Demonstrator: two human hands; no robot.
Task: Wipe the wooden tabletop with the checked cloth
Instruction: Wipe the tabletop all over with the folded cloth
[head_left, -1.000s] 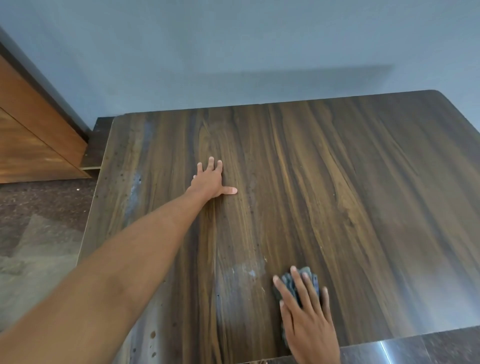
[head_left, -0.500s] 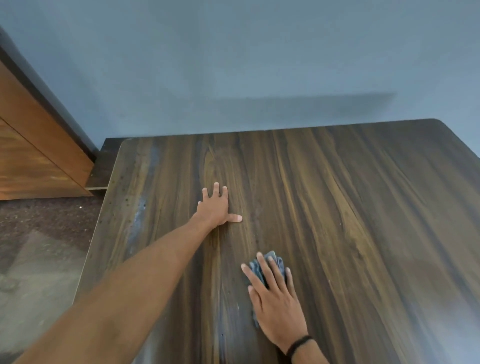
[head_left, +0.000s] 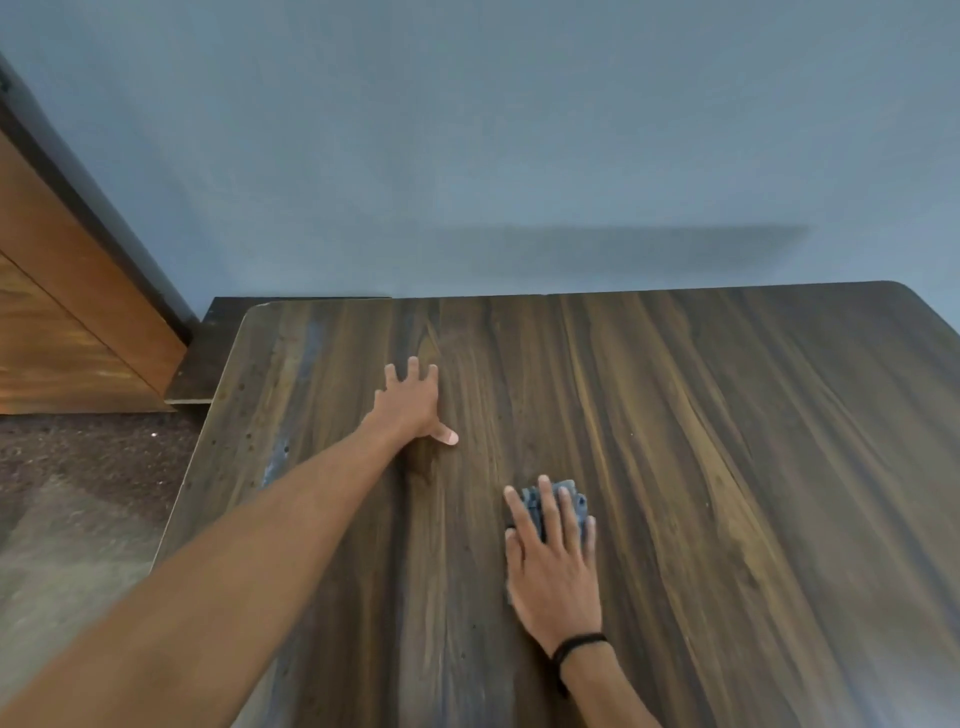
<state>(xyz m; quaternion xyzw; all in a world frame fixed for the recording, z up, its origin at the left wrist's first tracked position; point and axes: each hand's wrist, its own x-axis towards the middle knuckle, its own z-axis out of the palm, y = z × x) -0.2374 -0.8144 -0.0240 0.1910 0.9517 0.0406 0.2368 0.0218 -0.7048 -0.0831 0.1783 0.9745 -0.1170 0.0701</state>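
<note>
The light is soft and rather dim, with a cool grey tone and no hard beam. On the wall (head_left: 467, 130) a wide, faint shadow band lies just above the far edge of the worktop (head_left: 675, 415), which shows a pale sheen at its lower right. A small dark shadow sits under the left hand (head_left: 413, 402). The right hand (head_left: 553, 564) and the cloth (head_left: 563, 499) are slightly blurred. The wide lens bends the worktop edges and makes the door frame (head_left: 104, 221) lean.
</note>
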